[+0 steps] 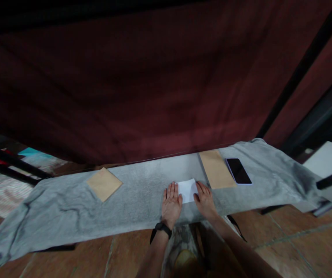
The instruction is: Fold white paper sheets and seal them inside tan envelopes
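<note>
A small white sheet of paper [187, 191] lies flat on the grey cloth between my two hands. My left hand [171, 204], with a black band on its wrist, rests flat at the paper's left edge, fingers stretched forward. At the right edge lies my right hand [205, 199], its fingers extended over the paper's side and its thumb on the near right part. Both hands press down rather than grip. To the right of my right hand is a brown paper envelope or folded sheet [218, 170]; I cannot tell which.
A phone [239, 171] with a pale purple case lies beside the brown paper. A square brown paper piece [104, 184] sits at the left. Grey cloth [142, 197] covers the narrow bench. A dark red curtain [142, 96] hangs behind it. White boards [331, 166] stand at the right.
</note>
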{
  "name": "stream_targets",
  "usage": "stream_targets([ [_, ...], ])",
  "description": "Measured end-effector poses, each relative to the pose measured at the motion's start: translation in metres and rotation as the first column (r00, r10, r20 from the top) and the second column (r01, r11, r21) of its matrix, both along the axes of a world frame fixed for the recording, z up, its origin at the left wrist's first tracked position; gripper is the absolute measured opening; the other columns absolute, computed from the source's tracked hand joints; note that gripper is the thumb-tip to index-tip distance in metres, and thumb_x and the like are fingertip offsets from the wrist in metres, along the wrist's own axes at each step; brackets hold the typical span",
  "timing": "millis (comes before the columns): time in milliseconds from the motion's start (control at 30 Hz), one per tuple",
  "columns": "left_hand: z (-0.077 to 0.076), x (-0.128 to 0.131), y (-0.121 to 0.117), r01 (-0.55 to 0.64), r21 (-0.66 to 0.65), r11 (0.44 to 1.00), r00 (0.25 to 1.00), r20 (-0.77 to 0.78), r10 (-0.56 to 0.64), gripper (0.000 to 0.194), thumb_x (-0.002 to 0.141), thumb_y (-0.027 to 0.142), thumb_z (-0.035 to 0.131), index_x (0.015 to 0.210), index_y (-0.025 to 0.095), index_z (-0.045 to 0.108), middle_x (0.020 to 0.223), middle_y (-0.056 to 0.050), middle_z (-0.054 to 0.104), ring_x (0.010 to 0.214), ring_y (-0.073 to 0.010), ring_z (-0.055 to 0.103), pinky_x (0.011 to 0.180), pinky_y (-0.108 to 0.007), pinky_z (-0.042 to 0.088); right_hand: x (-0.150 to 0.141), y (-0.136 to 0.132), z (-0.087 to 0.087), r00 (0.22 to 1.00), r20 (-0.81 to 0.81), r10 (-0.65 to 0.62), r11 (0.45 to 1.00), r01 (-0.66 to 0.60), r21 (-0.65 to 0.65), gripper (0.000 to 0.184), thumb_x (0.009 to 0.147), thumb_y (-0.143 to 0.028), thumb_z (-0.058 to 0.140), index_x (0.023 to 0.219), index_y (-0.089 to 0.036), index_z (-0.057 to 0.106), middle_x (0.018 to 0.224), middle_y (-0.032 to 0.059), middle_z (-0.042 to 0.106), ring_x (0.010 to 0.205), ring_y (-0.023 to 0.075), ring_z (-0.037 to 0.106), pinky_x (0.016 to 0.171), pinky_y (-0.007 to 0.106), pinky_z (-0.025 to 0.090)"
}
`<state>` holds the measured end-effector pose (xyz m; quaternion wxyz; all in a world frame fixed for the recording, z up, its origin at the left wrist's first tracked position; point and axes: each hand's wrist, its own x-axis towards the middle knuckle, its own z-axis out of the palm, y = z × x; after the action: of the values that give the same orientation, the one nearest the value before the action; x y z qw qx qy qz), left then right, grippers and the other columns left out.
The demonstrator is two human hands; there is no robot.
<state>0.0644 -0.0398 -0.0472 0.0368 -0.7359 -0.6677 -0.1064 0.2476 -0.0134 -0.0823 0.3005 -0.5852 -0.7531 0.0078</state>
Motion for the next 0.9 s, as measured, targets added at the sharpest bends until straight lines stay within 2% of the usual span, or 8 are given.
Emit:
stream_targets([
  [100, 0.001, 0.0, 0.0, 0.002, 0.001, 1.0, 1.0, -0.003, -0.002, 0.058, 0.1, 0.026, 0.033, 0.157, 0.017, 0.031, 0.16, -0.01, 0.037, 0.149, -0.0239, 0.032, 0.122, -0.049, 0.029, 0.002, 0.002, -0.001, 1.0, -0.02, -0.004, 1.0, 0.004, 0.011, 0.06, 0.089, -0.017, 0.042, 0.149, -0.018, 0.042, 0.141, 0.0128, 0.058, 0.128, 0.0259, 0.053, 0.107, 0.045, 0.042],
  [233, 0.002, 0.0, 0.0, -0.007, -0.018, 1.0, 1.0, -0.018, 0.007, 0.056, 0.1, 0.026, 0.033, 0.154, 0.015, 0.036, 0.16, -0.01, 0.037, 0.149, -0.0242, 0.031, 0.122, -0.048, 0.03, 0.0, 0.007, 0.0, 0.989, -0.148, 0.003, 1.0, -0.001, 0.013, 0.051, 0.088, -0.015, 0.041, 0.137, -0.018, 0.053, 0.134, 0.013, 0.062, 0.124, 0.0251, 0.056, 0.105, 0.044, 0.044],
  [400, 0.001, 0.001, 0.0, -0.006, -0.01, 1.0, 1.0, -0.025, 0.005, 0.056, 0.1, 0.026, 0.034, 0.155, 0.016, 0.035, 0.159, -0.01, 0.038, 0.149, -0.0239, 0.031, 0.122, -0.048, 0.03, -0.004, 0.01, 0.001, 0.977, -0.215, -0.003, 1.0, 0.0, -0.016, 0.039, 0.089, -0.016, 0.041, 0.122, -0.02, 0.06, 0.112, 0.0091, 0.071, 0.106, 0.0242, 0.064, 0.098, 0.043, 0.046],
  [567, 0.0, 0.0, 0.0, -0.004, 0.001, 1.0, 1.0, -0.018, 0.004, 0.055, 0.1, 0.027, 0.033, 0.155, 0.018, 0.036, 0.158, -0.009, 0.041, 0.149, -0.0233, 0.033, 0.122, -0.049, 0.03, -0.006, 0.01, 0.001, 0.977, -0.208, -0.037, 0.999, 0.032, -0.028, 0.038, 0.093, -0.021, 0.038, 0.125, -0.019, 0.058, 0.104, 0.0088, 0.073, 0.097, 0.0245, 0.065, 0.097, 0.044, 0.045],
  [767, 0.0, -0.001, 0.001, -0.008, -0.007, 1.0, 1.0, -0.01, 0.008, 0.054, 0.101, 0.028, 0.032, 0.153, 0.016, 0.038, 0.159, -0.01, 0.039, 0.149, -0.0234, 0.031, 0.122, -0.048, 0.03, -0.006, 0.011, 0.001, 0.983, -0.175, -0.051, 0.998, 0.045, -0.037, 0.034, 0.094, -0.021, 0.04, 0.122, -0.02, 0.059, 0.101, 0.0082, 0.073, 0.096, 0.0253, 0.065, 0.096, 0.043, 0.043],
  [900, 0.0, -0.001, 0.001, -0.007, -0.021, 1.0, 1.0, -0.014, 0.007, 0.054, 0.102, 0.033, 0.032, 0.152, 0.014, 0.039, 0.16, -0.011, 0.037, 0.15, -0.0238, 0.03, 0.122, -0.047, 0.03, -0.006, 0.009, 0.002, 0.988, -0.149, -0.046, 0.998, 0.041, -0.038, 0.042, 0.096, -0.021, 0.039, 0.135, -0.021, 0.053, 0.105, 0.009, 0.072, 0.099, 0.0266, 0.064, 0.098, 0.043, 0.041],
])
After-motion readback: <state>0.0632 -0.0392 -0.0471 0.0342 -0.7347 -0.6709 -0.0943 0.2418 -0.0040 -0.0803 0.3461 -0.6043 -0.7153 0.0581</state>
